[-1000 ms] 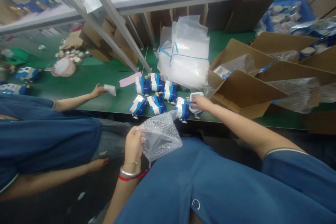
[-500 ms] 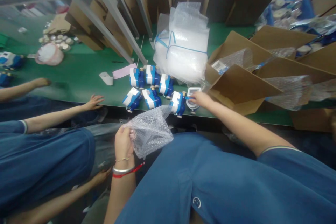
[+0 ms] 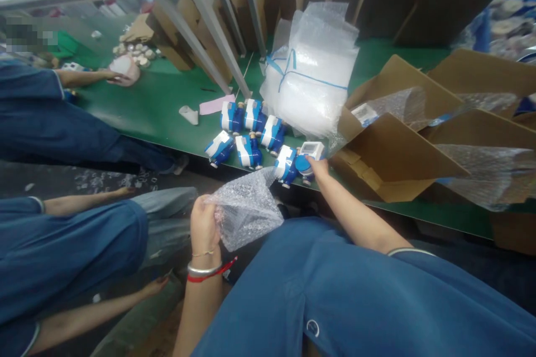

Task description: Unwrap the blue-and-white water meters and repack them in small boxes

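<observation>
My right hand [image 3: 320, 167] has now closed around the meter [image 3: 307, 157], lifting it toward the bubble bag [image 3: 247, 212] my left hand [image 3: 204, 226] pinches.

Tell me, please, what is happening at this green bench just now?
A person in a blue shirt sits at the green table. The left hand holds a clear bubble-wrap bag over the lap, while the right hand grips a blue and white meter at the table's near edge. Six more blue meters lie beside it, before a tied bundle of bubble-wrap bags and open cardboard boxes. Co-workers' arms show on the left.
</observation>
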Demonstrator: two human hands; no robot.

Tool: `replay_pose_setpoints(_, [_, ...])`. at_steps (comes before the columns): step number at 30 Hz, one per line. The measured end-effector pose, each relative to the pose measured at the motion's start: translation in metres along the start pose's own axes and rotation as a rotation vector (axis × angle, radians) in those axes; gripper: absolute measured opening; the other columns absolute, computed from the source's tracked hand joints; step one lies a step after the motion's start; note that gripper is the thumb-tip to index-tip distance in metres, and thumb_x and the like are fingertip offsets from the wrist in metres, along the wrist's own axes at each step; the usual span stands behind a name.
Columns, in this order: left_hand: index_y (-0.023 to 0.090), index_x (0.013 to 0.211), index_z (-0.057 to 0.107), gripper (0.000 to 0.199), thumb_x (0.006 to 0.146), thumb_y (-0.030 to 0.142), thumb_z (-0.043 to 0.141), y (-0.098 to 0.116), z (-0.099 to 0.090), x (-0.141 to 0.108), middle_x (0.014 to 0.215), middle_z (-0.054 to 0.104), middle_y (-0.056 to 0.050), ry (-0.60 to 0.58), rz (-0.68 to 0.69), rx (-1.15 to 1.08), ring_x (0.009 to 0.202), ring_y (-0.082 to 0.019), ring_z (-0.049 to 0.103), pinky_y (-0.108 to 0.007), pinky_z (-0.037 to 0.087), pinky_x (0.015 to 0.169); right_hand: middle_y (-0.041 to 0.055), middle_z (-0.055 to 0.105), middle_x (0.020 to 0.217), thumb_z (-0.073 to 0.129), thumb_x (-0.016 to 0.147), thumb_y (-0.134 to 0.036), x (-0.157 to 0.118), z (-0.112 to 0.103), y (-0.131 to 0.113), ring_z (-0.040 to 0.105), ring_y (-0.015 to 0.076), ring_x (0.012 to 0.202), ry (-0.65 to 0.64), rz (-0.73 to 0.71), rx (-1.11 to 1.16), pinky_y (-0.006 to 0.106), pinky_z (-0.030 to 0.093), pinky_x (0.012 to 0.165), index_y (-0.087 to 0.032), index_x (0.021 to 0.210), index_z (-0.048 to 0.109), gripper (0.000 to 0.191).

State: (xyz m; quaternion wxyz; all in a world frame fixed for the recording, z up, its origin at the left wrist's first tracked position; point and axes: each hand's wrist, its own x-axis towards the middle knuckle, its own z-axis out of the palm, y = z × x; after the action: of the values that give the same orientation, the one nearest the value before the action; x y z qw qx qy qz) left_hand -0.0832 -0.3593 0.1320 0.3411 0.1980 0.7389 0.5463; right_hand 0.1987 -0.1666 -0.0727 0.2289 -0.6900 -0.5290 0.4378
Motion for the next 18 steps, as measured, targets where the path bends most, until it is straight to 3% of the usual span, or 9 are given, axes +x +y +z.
replay_pose_setpoints(4, [0.022,0.122,0.055,0.057,0.066,0.025,0.064,0.011,0.014,-0.014,0.062,0.049,0.007,-0.043,0.077,0.087,0.043,-0.004,0.035,-0.016,0.026,0.042,0.0153,0.067,0.108,0.049,0.084,-0.046,-0.017,-0.012,0.004,0.066,0.0247,0.096,-0.009,0.093,0.156,0.035,0.054,0.078,-0.009,0.121,0.056,0.053])
replay_pose_setpoints(6, [0.02,0.116,0.062,0.05,0.067,0.025,0.063,0.016,0.02,-0.018,0.069,0.057,0.003,-0.141,0.116,0.163,0.048,-0.007,0.041,-0.018,0.031,0.046,0.013,0.067,0.111,0.053,0.082,-0.044,-0.032,-0.024,0.004,0.065,0.0245,0.097,-0.062,0.114,0.304,0.036,0.054,0.08,-0.011,0.121,0.056,0.052])
replay_pose_setpoints(9, [0.016,0.091,0.071,0.026,0.068,0.023,0.062,0.022,0.03,-0.017,0.086,0.066,-0.005,-0.36,0.183,0.307,0.069,-0.014,0.056,-0.022,0.041,0.062,0.0107,0.064,0.118,0.064,0.074,-0.043,-0.06,-0.054,-0.004,0.063,0.027,0.103,-0.254,0.136,0.662,0.039,0.053,0.087,-0.015,0.122,0.056,0.056])
replay_pose_setpoints(12, [0.015,0.084,0.069,0.019,0.069,0.026,0.065,0.026,0.047,-0.011,0.081,0.066,-0.003,-0.513,0.203,0.426,0.07,-0.015,0.056,-0.024,0.041,0.066,0.0078,0.062,0.123,0.065,0.073,-0.045,-0.091,-0.093,-0.016,0.06,0.0284,0.11,-0.429,0.108,0.895,0.043,0.049,0.094,-0.019,0.121,0.056,0.056])
replay_pose_setpoints(15, [0.014,0.079,0.067,0.024,0.074,0.037,0.064,0.03,0.075,-0.001,0.072,0.063,-0.001,-0.484,0.276,0.485,0.066,-0.014,0.054,-0.024,0.039,0.065,0.0068,0.066,0.114,0.058,0.076,-0.055,-0.116,-0.125,-0.026,0.06,0.0296,0.109,-0.424,0.101,0.932,0.046,0.049,0.094,-0.023,0.117,0.058,0.052])
replay_pose_setpoints(18, [0.012,0.076,0.067,0.042,0.084,0.05,0.051,0.035,0.11,0.006,0.065,0.059,-0.002,-0.413,0.341,0.451,0.066,-0.014,0.052,-0.024,0.037,0.063,0.0089,0.069,0.102,0.05,0.074,-0.068,-0.135,-0.138,-0.037,0.061,0.032,0.105,-0.4,0.079,0.858,0.049,0.049,0.089,-0.025,0.112,0.06,0.058])
